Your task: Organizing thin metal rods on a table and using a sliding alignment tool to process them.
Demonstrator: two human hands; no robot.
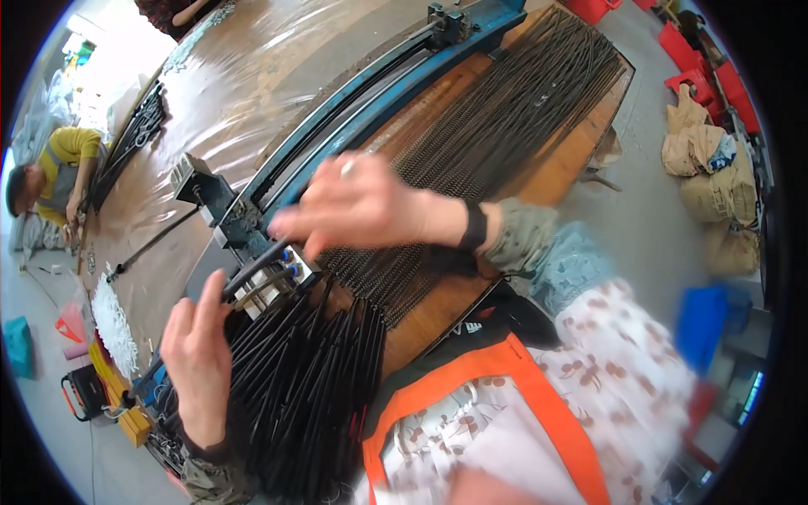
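Head view shows, at far left, a teal bag (18,345) on the floor and a co-worker (71,164) in yellow sleeves leaning over the table edge. Next come a black-and-orange case (84,393) and a white heap (114,324) of small pieces on the table. The left hand (199,352) has its fingertips beside the lower end of a dark tube (252,269); I cannot tell whether they close on it. That tube slants up between the two hands, in front of the blue machine (231,206). Below it, black rods (290,383) lie in a loose pile. The right hand (362,206), blurred, has its fingertips by the tube's upper end; its grip cannot be told either. Behind it, long ridged rods (497,126) lie on a brown board (551,172). At far right, brown sacks (711,181) stand below red bins (686,59).
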